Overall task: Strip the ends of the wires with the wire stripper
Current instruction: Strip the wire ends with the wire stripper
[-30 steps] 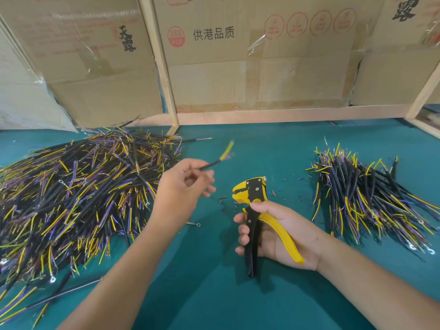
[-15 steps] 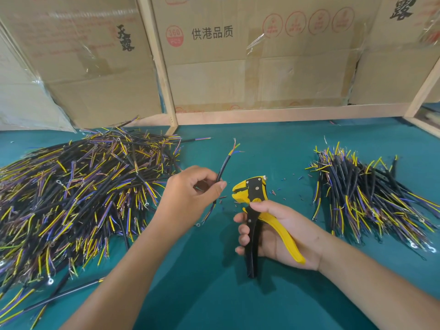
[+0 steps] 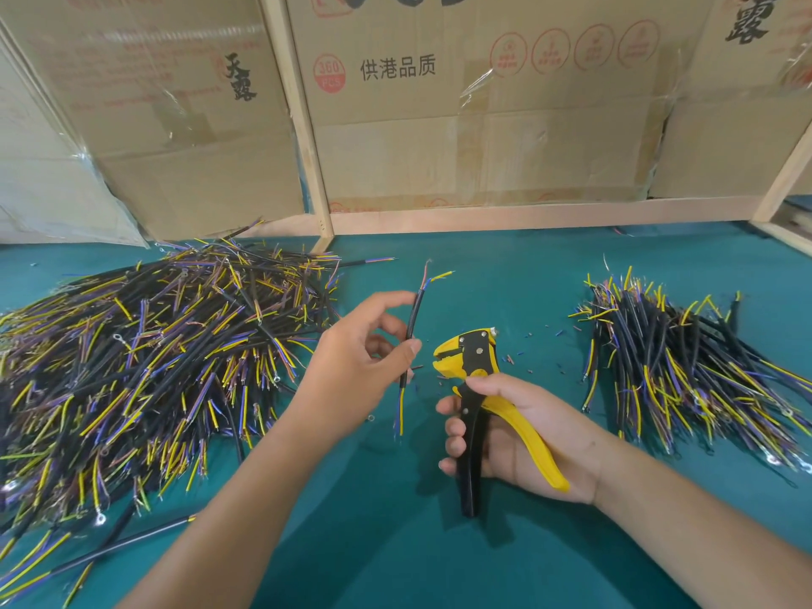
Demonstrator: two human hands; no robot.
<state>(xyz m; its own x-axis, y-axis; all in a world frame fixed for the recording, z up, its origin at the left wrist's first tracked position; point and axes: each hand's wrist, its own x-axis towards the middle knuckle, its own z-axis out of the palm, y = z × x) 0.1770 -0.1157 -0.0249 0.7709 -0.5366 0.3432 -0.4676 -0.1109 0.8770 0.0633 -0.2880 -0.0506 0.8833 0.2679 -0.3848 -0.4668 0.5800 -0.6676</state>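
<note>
Your left hand pinches one short black-sheathed cable between thumb and fingers, grip clamped on its black rubbery jacket about mid-length, cable held nearly upright above the desk. Its top end fans into thin cores, one yellow, one bluish, one with bare coppery strands; its bottom end hangs below the hand with a yellow and a blue core. Your right hand wraps the yellow-and-black plastic wire stripper, fingers curled round the slim black handle, palm against the curved yellow handle, grip clamped on the tool. The stripper's head points up and left, its yellow toothed jaws standing slightly apart, just beside the cable but not touching it. The teal felt-like desk carries a big loose heap of black cables with yellow and purple cores on the left, some ending in small metal ring terminals. A smaller, tidier bundle of the same black cables lies on the right, well apart from the hands. Tiny cut bits of coloured insulation are scattered on the desk near the stripper's head. Behind the desk stand flat brown cardboard boxes with printed characters and shiny tape, framed by pale wooden slats.
</note>
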